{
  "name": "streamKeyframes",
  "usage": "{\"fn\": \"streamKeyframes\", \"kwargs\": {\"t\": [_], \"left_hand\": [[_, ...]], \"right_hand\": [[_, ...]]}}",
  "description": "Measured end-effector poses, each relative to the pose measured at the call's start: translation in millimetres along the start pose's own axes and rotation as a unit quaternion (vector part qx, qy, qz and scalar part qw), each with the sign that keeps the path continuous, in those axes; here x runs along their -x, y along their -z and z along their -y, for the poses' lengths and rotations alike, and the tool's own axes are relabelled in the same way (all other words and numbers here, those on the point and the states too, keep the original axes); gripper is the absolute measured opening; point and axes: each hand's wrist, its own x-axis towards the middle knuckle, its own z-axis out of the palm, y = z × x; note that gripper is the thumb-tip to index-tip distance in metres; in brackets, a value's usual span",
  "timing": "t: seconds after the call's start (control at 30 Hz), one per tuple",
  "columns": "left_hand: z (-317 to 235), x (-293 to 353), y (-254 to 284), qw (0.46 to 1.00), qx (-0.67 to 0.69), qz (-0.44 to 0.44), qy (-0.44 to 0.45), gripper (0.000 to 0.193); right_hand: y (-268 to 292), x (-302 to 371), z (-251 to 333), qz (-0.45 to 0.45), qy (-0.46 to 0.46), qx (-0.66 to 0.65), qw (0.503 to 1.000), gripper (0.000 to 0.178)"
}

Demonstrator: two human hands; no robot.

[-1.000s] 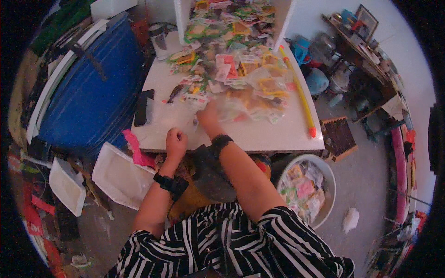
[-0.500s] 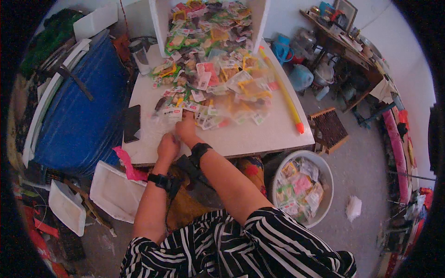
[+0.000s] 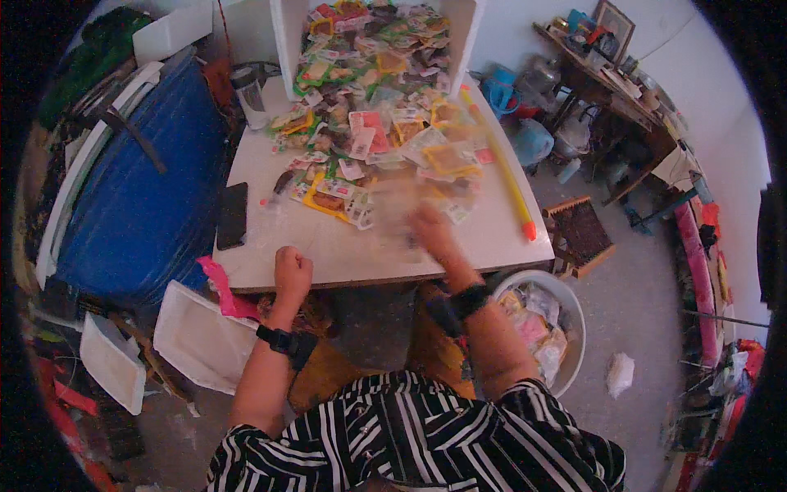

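Note:
My left hand (image 3: 293, 271) is closed in a fist at the table's near edge, and no object shows in it. Farther right, my right hand (image 3: 432, 231) is smeared by motion above the white tabletop. A pale see-through packet (image 3: 395, 209), also blurred, appears at its fingertips. Beyond both hands spreads a loose heap of small sealed food packets (image 3: 369, 135), clear with yellow, green, red and white labels. The heap runs back into a white foam box (image 3: 287, 49) lying with its open side toward me.
A dark phone (image 3: 233, 215) and a clear cup (image 3: 248, 98) lie along the table's left side; a yellow tube with orange ends (image 3: 502, 164) borders the right. Below right stands a white bucket (image 3: 580, 328) of packets. A blue tub (image 3: 147, 189) is at left.
My hands have come apart. The right swept rightward with a blurred packet, away from the heap's near left corner; the left drew slightly back toward me and closed into a fist.

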Motion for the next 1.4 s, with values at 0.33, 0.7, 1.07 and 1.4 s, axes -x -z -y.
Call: {"fn": "streamKeyframes", "kwargs": {"t": [0.33,0.7,1.07,1.4], "left_hand": [[-42.5,1.3,-16.3,0.989,-0.116,0.073,0.048,0.012],[-62.5,-7.8,-17.3,0.969,-0.146,0.169,0.105,0.011],[-72.1,8.3,-20.6,0.981,-0.074,0.158,0.089,0.009],[-65.2,13.6,-29.7,0.994,-0.061,0.092,0.015,0.006]], "right_hand": [[177.6,1.7,-80.1,-0.124,-0.116,0.335,0.927,0.024],[47.8,-29.4,-13.7,-0.106,0.201,0.447,0.866,0.024],[-45.1,-73.2,-33.6,-0.019,0.189,0.563,0.804,0.022],[2.5,33.2,-28.9,0.038,0.291,0.408,0.864,0.021]]}}
